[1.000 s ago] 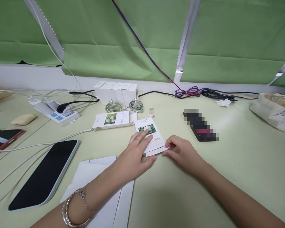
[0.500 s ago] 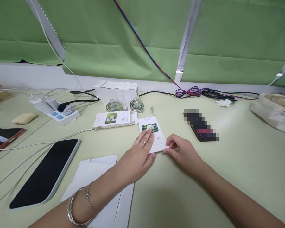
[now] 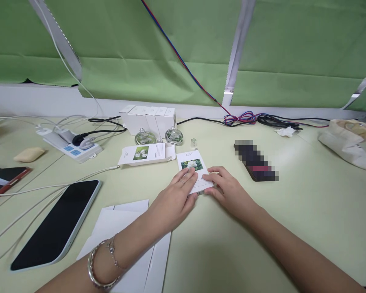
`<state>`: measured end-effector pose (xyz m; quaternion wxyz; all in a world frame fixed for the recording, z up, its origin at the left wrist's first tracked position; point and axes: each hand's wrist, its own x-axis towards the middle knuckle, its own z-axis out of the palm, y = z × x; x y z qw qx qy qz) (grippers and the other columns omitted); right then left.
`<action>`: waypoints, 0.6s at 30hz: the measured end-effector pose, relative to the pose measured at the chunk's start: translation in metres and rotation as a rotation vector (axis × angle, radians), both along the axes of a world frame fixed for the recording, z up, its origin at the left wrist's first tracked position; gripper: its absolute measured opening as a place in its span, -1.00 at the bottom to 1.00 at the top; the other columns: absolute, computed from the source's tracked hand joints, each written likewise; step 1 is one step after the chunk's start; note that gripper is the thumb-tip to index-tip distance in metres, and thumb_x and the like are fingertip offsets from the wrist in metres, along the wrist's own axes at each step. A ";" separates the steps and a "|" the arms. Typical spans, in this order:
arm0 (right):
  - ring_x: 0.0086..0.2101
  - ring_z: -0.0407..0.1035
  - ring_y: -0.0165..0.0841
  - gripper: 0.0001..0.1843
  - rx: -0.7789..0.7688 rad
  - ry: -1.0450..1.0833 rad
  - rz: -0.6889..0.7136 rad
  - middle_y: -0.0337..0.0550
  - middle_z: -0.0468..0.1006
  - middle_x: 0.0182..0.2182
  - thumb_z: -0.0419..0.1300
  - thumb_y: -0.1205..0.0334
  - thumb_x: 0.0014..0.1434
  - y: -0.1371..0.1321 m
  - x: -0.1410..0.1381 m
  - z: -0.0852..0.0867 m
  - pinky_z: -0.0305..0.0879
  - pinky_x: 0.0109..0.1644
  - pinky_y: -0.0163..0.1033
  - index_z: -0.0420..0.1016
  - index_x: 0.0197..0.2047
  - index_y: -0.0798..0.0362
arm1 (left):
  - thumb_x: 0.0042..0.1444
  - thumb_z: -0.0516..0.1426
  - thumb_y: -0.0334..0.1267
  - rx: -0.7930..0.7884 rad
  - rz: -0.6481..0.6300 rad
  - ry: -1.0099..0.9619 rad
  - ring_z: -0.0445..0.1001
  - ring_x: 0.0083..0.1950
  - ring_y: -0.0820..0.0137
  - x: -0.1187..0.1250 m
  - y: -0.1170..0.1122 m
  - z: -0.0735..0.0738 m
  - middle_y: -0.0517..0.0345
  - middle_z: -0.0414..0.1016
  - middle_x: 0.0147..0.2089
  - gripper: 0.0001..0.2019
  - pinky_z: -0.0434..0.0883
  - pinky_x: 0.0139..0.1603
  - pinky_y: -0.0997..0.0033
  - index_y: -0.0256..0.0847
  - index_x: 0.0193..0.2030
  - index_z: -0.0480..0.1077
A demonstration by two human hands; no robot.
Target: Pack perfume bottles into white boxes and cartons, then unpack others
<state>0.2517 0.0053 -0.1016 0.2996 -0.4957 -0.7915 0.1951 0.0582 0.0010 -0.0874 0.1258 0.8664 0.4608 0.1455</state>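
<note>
A white box (image 3: 203,185) printed with a white flower lies on the table in front of me. Its near end shows a sliver of barcode. My left hand (image 3: 181,185) rests on the box with straight fingers lying flat across the flower picture, the thumb by the near left edge. At the near right corner, my right hand (image 3: 221,185) pinches the box, index finger on top and thumb at the end. Left of it lies a second printed box (image 3: 142,154) with its right end flap open. Behind stand two round glass bottles (image 3: 145,137), (image 3: 173,136) and a small clear cap (image 3: 194,143).
Several white boxes (image 3: 148,118) stand in a row at the back. Left are a power strip (image 3: 76,149), cables and a large phone (image 3: 57,224). Flat white card (image 3: 134,260) lies under my left forearm. A dark phone (image 3: 256,162) and a cloth bag (image 3: 343,142) are right.
My right hand has moved slightly left, and its index finger now lies on top of the box. The box's near end now shows its barcode. My left hand stays on the box.
</note>
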 end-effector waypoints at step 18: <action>-0.08 0.37 -0.31 -0.83 0.130 0.018 0.107 -0.01 0.37 0.03 -0.01 0.41 0.20 -0.010 -0.005 -0.003 0.39 -0.09 -0.16 0.35 -0.23 0.00 | 0.05 0.16 -0.21 -0.734 0.566 -1.199 0.35 0.04 0.24 -0.007 0.007 0.021 -0.05 0.32 0.11 -0.24 0.27 -0.01 0.22 -0.12 0.29 -0.21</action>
